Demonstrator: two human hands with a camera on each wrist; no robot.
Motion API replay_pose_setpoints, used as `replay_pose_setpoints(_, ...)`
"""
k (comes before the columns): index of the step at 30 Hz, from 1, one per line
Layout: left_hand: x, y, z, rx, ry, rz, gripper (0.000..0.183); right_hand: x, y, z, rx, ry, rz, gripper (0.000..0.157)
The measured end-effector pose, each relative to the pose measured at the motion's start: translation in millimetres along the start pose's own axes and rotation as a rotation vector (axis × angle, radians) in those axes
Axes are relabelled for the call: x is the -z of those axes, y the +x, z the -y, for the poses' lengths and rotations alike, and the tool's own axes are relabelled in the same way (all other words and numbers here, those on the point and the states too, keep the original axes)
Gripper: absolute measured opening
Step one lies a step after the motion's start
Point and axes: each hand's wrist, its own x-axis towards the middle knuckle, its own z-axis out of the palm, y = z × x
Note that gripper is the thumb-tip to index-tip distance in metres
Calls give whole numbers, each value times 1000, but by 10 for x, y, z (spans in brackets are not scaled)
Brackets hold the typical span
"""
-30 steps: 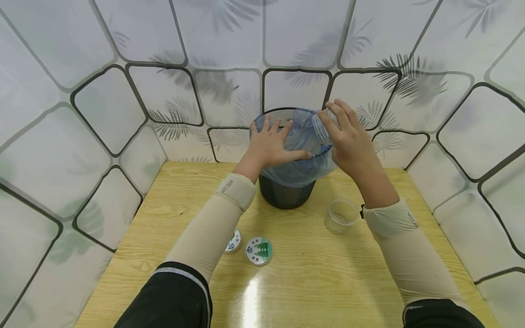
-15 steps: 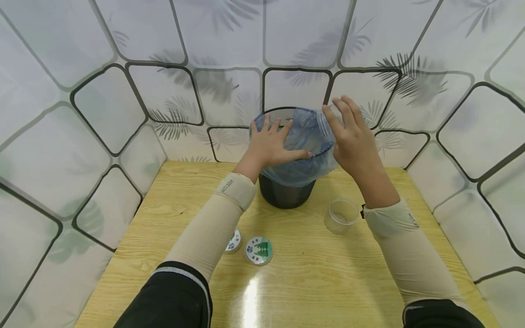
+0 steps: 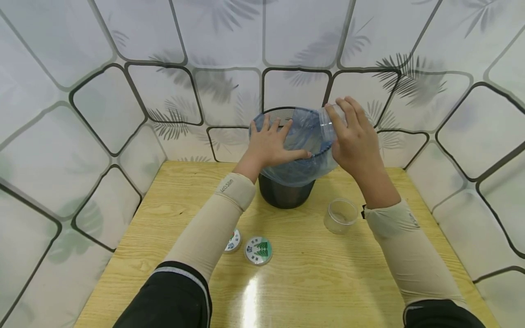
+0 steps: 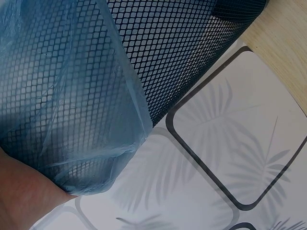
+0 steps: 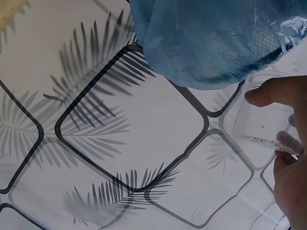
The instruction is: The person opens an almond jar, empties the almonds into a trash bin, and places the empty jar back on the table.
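Note:
A black mesh waste bin (image 3: 285, 193), lined with a thin blue plastic bag (image 3: 297, 173), stands at the back of the table. My left hand (image 3: 268, 148) lies over its left side with fingers spread, the thumb reaching the front rim. In the left wrist view, part of that hand shows beside the bag (image 4: 96, 120) and mesh. My right hand (image 3: 357, 141) grips a clear plastic jar (image 3: 328, 125), tipped on its side with the mouth towards the bin's right rim. Small dark specks cling inside the jar (image 5: 259, 122) in the right wrist view.
Another clear plastic jar (image 3: 340, 216) stands uncovered right of the bin. Two round lids with printed labels, one with green leaves (image 3: 258, 250) and one partly behind the left forearm (image 3: 234, 241), lie nearer the front. A patterned wall covering (image 3: 229, 36) closes off the back.
My right hand has shifted slightly to the right with the jar, and the jar's tilt has changed a little. The left hand has stayed in place on the bin.

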Motion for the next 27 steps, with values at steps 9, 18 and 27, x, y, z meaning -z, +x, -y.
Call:
replay_pose_setpoints(9,2,-5,-2,-1,3,-4,113,27,-92,-43,-45,-8,-21,80)
replay_pose_setpoints(18,0,-15,-5,-4,-3,-7,112,52,-209,-91,-110,38,-107,79)
replay_pose_setpoints(27,-3,-29,-11,-7,-8,-19,111,68,-327,-114,-182,77,-141,77)
